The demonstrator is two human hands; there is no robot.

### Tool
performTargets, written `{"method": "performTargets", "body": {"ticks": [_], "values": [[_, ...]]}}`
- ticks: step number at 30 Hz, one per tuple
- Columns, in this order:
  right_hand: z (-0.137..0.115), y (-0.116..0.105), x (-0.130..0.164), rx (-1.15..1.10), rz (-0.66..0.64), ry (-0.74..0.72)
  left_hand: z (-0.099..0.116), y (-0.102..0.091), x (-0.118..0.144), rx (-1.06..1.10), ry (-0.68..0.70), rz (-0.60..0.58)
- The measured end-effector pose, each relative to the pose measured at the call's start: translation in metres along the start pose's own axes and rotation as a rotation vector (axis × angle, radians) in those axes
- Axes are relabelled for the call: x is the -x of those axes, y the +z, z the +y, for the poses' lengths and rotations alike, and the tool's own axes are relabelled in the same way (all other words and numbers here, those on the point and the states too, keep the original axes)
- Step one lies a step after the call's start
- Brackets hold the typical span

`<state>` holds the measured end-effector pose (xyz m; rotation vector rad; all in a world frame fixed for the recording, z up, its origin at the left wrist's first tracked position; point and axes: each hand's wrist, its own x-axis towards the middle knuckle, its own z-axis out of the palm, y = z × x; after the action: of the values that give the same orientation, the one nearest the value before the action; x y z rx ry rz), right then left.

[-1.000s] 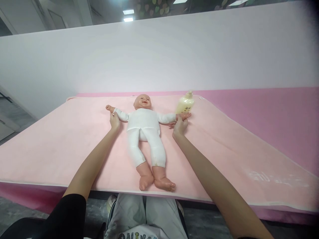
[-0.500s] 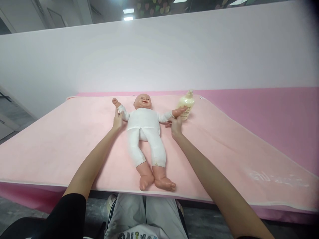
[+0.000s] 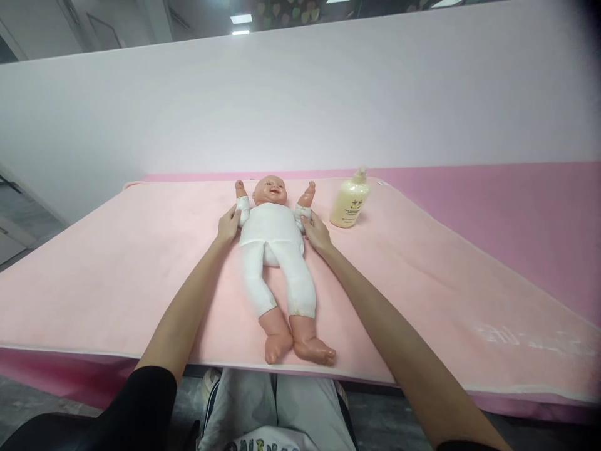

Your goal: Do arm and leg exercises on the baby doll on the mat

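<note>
So there's a pale pink plush mat (image 3: 117,263) spread over a pink desk (image 3: 516,207), and everything sits on that. On the left side, the left hand (image 3: 228,225) is wrapped round the upper arm of a plastic baby doll in a white one-piece suit (image 3: 275,250), grip closed on the white sleeve. The doll lies on its back in the middle of the mat, head away from the camera, both arms pointing up beside its head, bare feet near the front edge. The right hand (image 3: 315,230) is clamped on the doll's other arm the same way. Just right of that stands a cream-yellow plastic pump bottle (image 3: 350,200), upright, not touching anything. It has a small label, way too tiny to read.
</note>
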<state>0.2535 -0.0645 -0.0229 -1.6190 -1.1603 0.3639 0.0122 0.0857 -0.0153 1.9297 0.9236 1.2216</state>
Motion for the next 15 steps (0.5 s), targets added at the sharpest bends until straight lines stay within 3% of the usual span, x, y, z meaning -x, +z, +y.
{"method": "performTargets", "body": {"ticks": [4,8,15], "values": [[-0.003,0.004,-0.007,0.220,-0.002,0.001,0.000,0.005,-0.005,-0.220,-0.047,0.025],[-0.009,0.009,-0.013,0.313,0.005,0.095,0.000,0.012,-0.014,-0.371,-0.140,0.037],[-0.015,0.014,-0.034,0.378,-0.044,0.207,0.000,0.020,-0.029,-0.473,-0.281,0.056]]}}
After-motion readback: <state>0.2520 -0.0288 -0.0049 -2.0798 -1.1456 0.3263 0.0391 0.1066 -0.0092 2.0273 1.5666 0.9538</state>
